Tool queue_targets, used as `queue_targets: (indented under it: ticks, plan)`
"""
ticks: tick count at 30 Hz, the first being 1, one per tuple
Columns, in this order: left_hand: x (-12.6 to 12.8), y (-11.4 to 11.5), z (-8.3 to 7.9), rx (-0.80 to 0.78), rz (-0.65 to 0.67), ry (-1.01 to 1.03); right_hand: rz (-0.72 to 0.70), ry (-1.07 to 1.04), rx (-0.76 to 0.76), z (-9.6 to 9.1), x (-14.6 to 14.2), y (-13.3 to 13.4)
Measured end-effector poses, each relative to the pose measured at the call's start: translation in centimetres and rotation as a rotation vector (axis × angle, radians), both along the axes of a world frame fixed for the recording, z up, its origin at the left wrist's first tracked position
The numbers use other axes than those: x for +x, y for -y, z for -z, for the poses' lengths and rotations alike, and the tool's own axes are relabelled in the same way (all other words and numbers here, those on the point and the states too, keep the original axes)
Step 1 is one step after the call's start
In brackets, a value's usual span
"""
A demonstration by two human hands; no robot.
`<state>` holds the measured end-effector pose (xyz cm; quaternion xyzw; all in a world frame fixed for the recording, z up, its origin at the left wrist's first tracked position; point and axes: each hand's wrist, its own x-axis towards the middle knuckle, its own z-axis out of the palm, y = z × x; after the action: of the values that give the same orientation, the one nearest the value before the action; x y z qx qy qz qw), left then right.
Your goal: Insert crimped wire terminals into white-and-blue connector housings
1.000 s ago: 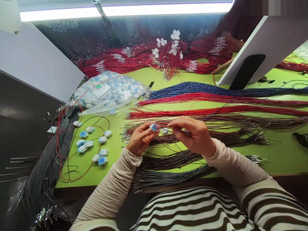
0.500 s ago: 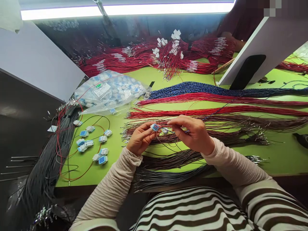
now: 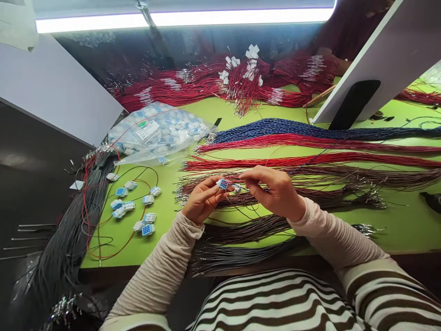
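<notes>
Green bench (image 3: 103, 252) crowded w/ wire, strip light (image 3: 182, 19) overhead. Left hand (image 3: 203, 198) pinches a blue-and-white connector (image 3: 223, 184) betw. thumb and fingers, up off the bench. Right hand (image 3: 275, 193) is just right of it, fingertips (image 3: 255, 173) pressed together by a small pale part (image 3: 236, 187); can't tell if they hold that part, a thin wire, or both.

Connector looks light, small, stiff plastic: prob. easiest held by its body, clear of the blue face. Thin wires look limp and likely to flop, so best gripped close to the end.

Beyond left hand: bag of connectors (image 3: 156, 131), loose wired connectors (image 3: 148, 230), gray bundle (image 3: 70, 230). Beyond right hand: blue twisted bundle (image 3: 282, 130) and red bundles (image 3: 310, 159) in rows. Dark bundles (image 3: 248, 225) lie nearer the body, below the hands. Tagged red bundles (image 3: 241, 87) lie far ahead. White panel (image 3: 386, 69) cuts off the far right.

Fingers hide most of the connector's sides; wire ends at it are too fine to make out.
</notes>
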<state>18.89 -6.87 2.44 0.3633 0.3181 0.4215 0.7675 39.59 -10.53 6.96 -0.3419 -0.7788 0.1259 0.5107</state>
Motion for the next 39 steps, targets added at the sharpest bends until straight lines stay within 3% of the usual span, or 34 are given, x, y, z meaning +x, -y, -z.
queue_targets:
  ticks: [16, 23, 39]
  plan:
    - [-0.2, 0.1, 0.2, 0.021, 0.006, 0.0, 0.029, 0.019, 0.036, 0.3, -0.1, -0.5]
    - [0.0, 0.4, 0.1, 0.049, 0.031, -0.01, -0.012, 0.123, -0.038, 1.0, -0.3, -0.8]
    - [0.5, 1.5, -0.2, 0.17, 0.088, 0.03, 0.049, 0.102, -0.161, 1.6, -0.9, 2.9]
